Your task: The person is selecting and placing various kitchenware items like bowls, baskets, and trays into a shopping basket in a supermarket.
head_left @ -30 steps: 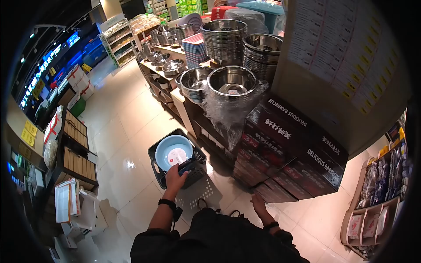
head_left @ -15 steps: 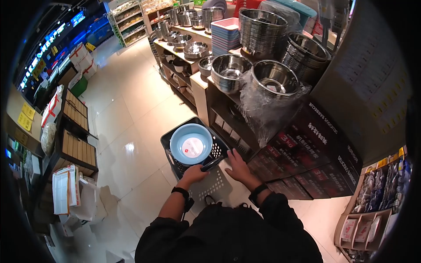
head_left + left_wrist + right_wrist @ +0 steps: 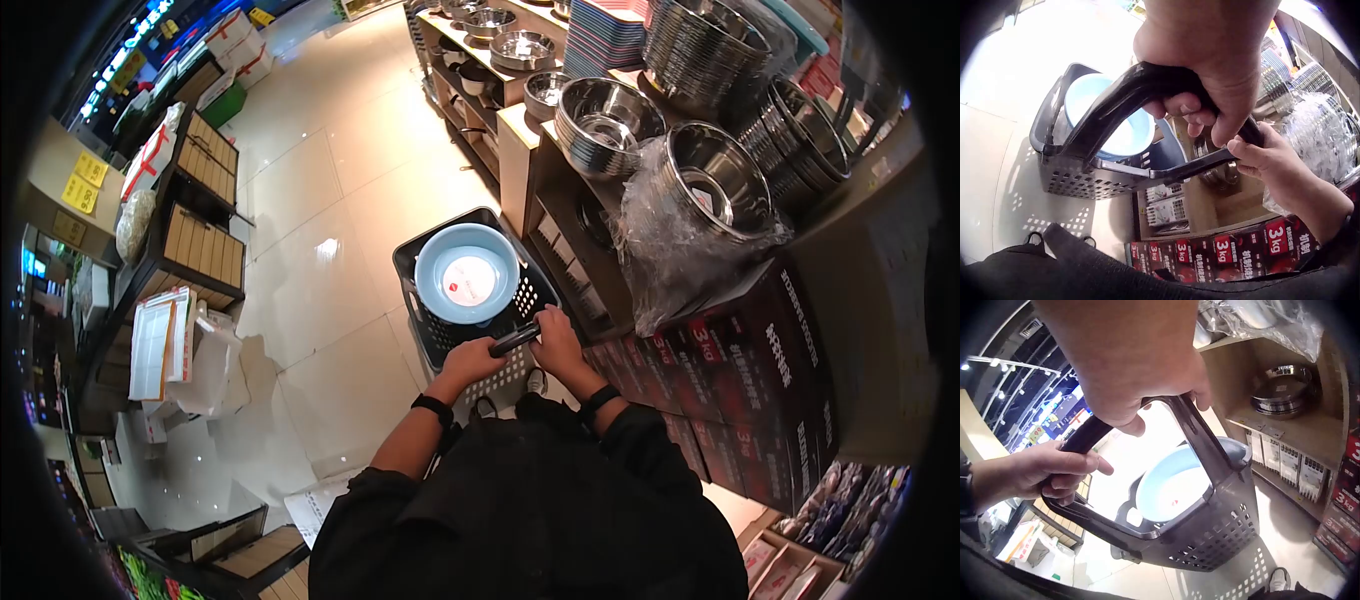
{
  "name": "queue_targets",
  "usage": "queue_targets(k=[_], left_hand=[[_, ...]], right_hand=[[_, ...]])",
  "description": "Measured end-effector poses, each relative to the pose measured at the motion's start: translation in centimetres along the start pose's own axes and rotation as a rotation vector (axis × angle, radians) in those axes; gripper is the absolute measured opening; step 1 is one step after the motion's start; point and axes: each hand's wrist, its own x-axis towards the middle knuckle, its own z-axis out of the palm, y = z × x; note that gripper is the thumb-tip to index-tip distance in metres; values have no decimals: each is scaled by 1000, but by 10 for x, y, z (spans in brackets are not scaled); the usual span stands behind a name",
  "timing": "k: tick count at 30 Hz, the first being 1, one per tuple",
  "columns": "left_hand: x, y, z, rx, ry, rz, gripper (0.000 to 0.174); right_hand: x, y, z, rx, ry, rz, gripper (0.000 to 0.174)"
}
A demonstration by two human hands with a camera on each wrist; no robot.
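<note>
A dark shopping basket (image 3: 408, 285) with perforated walls hangs or stands before me, its black handle (image 3: 516, 340) raised towards my body. Inside it sits a light blue plastic basin (image 3: 432, 282) with a round white label (image 3: 468, 280) on its bottom. My left hand (image 3: 468, 364) grips one side of the handle, and the left wrist view shows its fingers curled under the bar. My right hand (image 3: 560, 346) holds the handle's other side; in the right wrist view its fingers bend over the handle's corner. Both hands are close together, palms down.
Shelving on the right carries stacked steel bowls (image 3: 600, 130) and a plastic-wrapped steel basin (image 3: 720, 180). Dark barbecue boxes (image 3: 740, 400) are piled beside my right arm. At left stand wooden-fronted counters (image 3: 205, 245) and white foam boxes (image 3: 160, 345) on the tiled floor (image 3: 330, 210).
My right hand came up from my side to the basket's handle and took hold of it. The basket now appears farther right and higher, and the shelving has shifted right in view.
</note>
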Motion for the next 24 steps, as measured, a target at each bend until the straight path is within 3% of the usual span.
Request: queue_targets(k=[16,17,19,23,24], left_hand=[[14,12,-14,71,171,-206,45],[18,8,-12,71,171,-205,45],[25,-5,-7,115,403,2,45],[34,-10,-13,112,460,55,43],[38,-7,-19,27,412,-10,42]], right_hand=[[51,5,-3,48,-57,-117,40],[53,5,-3,48,-56,-117,40],[62,3,2,46,17,-151,38],[78,2,5,40,-25,-140,37],[86,2,7,25,-28,-151,37]])
